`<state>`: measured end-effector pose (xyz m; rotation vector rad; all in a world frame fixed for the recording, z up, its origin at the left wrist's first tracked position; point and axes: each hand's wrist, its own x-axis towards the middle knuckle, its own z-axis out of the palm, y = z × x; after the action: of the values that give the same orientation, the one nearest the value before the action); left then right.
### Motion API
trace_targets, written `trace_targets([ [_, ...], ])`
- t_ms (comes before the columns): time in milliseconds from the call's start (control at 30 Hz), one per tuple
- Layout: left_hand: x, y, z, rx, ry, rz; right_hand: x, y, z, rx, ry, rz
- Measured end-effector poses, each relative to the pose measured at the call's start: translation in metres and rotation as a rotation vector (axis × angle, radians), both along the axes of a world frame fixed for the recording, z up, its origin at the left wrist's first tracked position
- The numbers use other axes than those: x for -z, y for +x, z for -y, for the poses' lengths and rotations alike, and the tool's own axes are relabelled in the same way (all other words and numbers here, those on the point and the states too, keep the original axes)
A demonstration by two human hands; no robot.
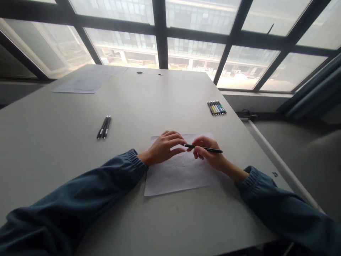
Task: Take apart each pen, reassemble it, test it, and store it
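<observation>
My right hand (206, 151) pinches a black pen (213, 149) over a white sheet of paper (170, 181). The pen lies nearly level, with one end pointing left. Close to that end are the fingertips of my left hand (167, 146), stretched out above the sheet with the thumb apart. Whether a left fingertip touches the pen, I cannot tell. Faint grey marks show on the paper beneath both hands, and part of them is covered.
Two dark pens (104, 127) lie side by side on the white table (128, 220) at the left. A row of several pens with coloured bands (216, 108) is at the right. Large papers (80, 83) lie at the far left, before the windows (194, 53).
</observation>
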<state>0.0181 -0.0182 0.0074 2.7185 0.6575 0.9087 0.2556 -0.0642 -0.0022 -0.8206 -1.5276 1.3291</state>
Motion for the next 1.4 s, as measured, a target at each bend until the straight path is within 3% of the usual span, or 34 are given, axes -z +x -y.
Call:
trace_targets([
  [200,0.004,0.000,-0.001,-0.054,0.046,0.090,0.001,0.006,-0.002,-0.042,-0.108,-0.048],
  [433,0.009,-0.001,-0.005,-0.202,0.038,0.190,-0.001,0.018,-0.013,0.173,-0.348,-0.254],
  [700,0.011,-0.001,-0.009,-0.204,0.032,0.214,0.003,0.019,-0.015,0.191,-0.369,-0.342],
  [900,0.015,-0.004,-0.015,-0.363,0.019,0.282,0.005,0.018,-0.022,0.454,-0.226,-0.284],
  [1400,0.012,-0.007,-0.016,-0.346,-0.007,0.365,0.015,0.027,-0.023,0.461,0.124,0.290],
])
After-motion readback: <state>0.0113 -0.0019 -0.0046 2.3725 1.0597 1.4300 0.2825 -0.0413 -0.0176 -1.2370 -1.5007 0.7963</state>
